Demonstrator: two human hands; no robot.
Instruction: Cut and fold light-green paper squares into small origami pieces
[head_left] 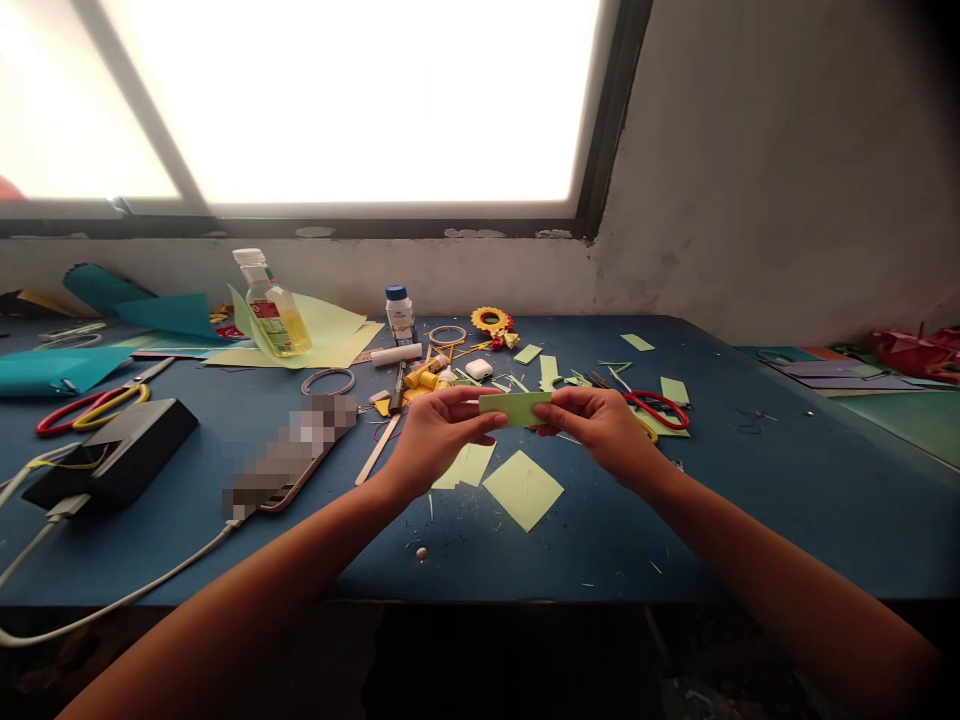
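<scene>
A small rectangle of light green paper (514, 409) is held up above the blue table between my two hands. The fingers and thumb of my left hand (442, 432) pinch its left end. At its right end, my right hand (596, 425) grips it the same way. Below the hands lie a square green paper (523, 490) and a few overlapping green pieces (471, 466). Red and yellow handled scissors (660, 407) rest just beyond my right hand, partly hidden by it. Thin green paper scraps are scattered behind the hands.
On the left are a charging phone (296, 455), a black box (116, 455) with cables and a second pair of scissors (90, 408). A bottle of yellow liquid (276, 315), a blue-capped white bottle (400, 315) and a white earphone case (479, 370) stand farther back. The blue table (772, 500) extends right.
</scene>
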